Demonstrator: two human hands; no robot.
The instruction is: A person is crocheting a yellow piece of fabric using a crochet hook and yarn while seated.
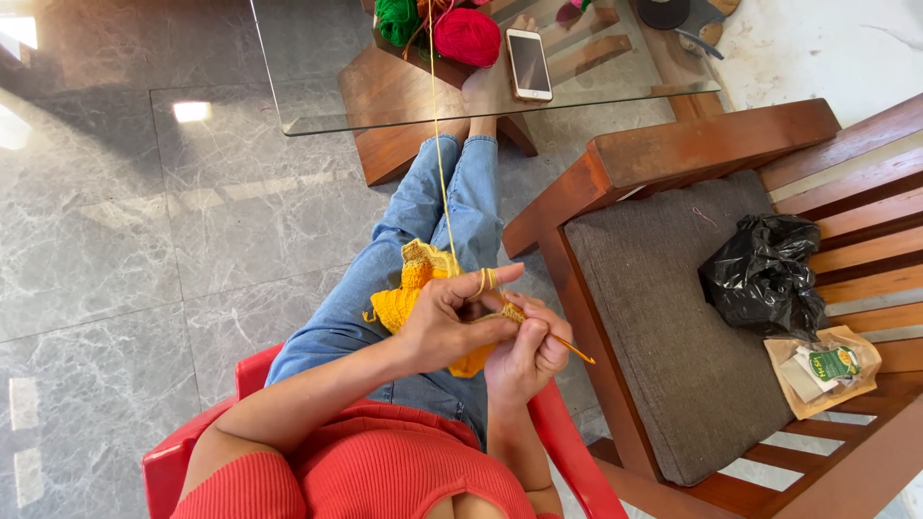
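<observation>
My left hand [452,322] holds a piece of yellow crochet work [409,293] over my lap, with yellow yarn [440,163] looped over its forefinger. The strand runs up to the glass table. My right hand [527,354] is closed on a crochet hook [575,350], whose orange tip pokes out to the right. Both hands touch at the edge of the yellow piece. Part of the piece is hidden under my hands.
A glass-topped table [317,115] stands ahead with a red yarn ball [467,37], a green yarn ball [397,17] and a phone [529,64]. To the right is a wooden chair [692,144] with a grey cushion, a black plastic bag [761,274] and a small packet [825,369]. I sit on a red chair [168,461].
</observation>
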